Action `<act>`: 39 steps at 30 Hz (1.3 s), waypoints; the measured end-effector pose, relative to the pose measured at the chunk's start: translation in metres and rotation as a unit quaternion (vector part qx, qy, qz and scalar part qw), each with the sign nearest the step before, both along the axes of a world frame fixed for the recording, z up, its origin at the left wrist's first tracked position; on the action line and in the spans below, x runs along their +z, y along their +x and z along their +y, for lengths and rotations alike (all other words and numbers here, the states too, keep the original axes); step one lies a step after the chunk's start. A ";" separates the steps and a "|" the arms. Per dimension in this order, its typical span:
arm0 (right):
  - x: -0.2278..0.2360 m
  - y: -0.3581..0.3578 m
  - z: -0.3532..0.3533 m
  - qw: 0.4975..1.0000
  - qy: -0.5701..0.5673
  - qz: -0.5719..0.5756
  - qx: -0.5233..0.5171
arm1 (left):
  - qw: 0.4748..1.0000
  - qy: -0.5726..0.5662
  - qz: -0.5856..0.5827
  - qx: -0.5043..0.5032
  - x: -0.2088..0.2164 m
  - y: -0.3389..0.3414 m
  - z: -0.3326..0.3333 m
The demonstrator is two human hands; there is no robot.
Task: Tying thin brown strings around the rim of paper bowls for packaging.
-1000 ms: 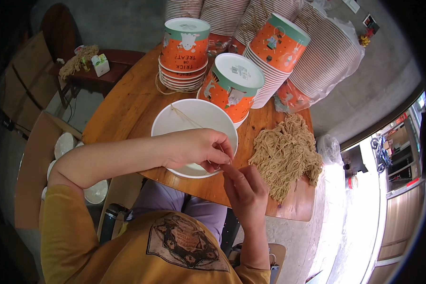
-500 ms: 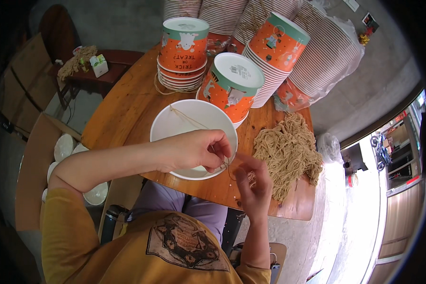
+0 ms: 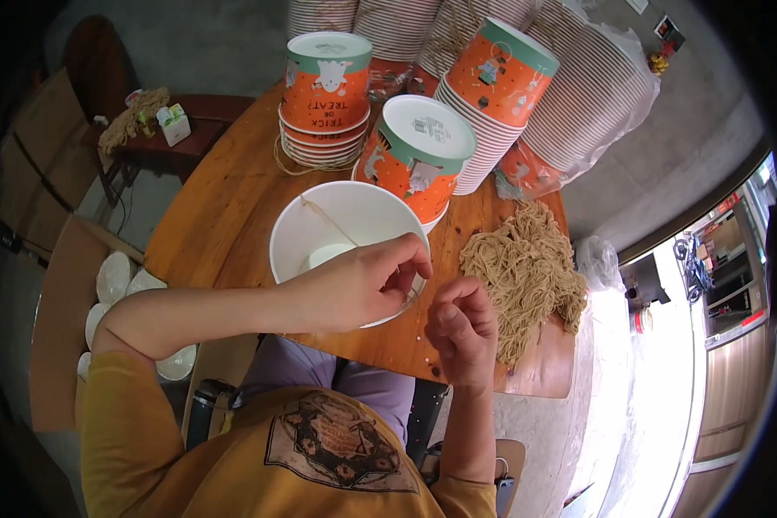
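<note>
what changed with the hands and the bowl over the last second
The right hand rose from below the table edge, its fingers curling shut, and now sits close beside the left hand. The left hand stayed pinched at the near rim of the white paper bowl. The bowl, the string across it, the twine pile and the orange cup stacks did not move.

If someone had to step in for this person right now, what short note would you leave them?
Left hand: fingers pinched at the near rim of the white paper bucket, seemingly on a thin string.
Right hand: curled closed beside it, just off the rim.
Things: one string handle already spans the bucket. A pile of tan strings lies to the right on the wooden table. Orange buckets stand stacked behind.
Done: that one string fitted.
Left: the near-rim attachment looks unfinished.
</note>
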State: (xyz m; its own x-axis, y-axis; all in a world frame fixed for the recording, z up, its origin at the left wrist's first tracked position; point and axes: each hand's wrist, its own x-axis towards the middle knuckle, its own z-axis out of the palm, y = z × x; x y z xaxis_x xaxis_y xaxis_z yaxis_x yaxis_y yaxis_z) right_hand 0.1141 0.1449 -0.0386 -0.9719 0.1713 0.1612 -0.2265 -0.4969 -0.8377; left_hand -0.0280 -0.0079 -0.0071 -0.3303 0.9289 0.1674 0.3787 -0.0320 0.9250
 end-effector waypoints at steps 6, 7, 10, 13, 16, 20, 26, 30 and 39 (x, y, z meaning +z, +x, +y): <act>0.007 -0.005 -0.012 0.810 0.531 0.037 -0.248 | 1.000 0.005 -0.013 0.016 -0.003 -0.004 0.001; 0.004 -0.006 -0.014 0.808 0.532 0.035 -0.250 | 1.000 0.007 -0.013 0.013 -0.003 -0.004 0.002; -0.008 -0.007 -0.018 0.723 0.617 0.039 -0.307 | 1.000 -0.004 -0.016 0.004 -0.002 -0.007 0.004; 0.002 -0.011 -0.014 0.735 0.596 0.061 -0.319 | 1.000 -0.009 -0.011 -0.002 -0.001 -0.007 0.002; 0.001 -0.017 -0.009 0.780 0.549 0.081 -0.289 | 1.000 -0.006 0.007 -0.009 -0.002 -0.007 0.001; -0.001 -0.023 -0.009 0.938 0.280 0.045 -0.199 | 1.000 0.008 0.014 -0.010 -0.002 -0.005 0.000; 0.003 -0.025 -0.005 0.976 0.168 -0.008 -0.136 | 0.999 0.020 0.048 0.009 -0.003 -0.005 0.001; 0.007 -0.026 -0.004 0.852 0.472 0.032 -0.225 | 0.995 0.004 0.092 0.038 0.001 -0.010 -0.001; 0.014 -0.032 -0.018 0.779 0.572 0.025 -0.256 | 0.993 0.016 0.115 0.026 0.002 -0.016 -0.003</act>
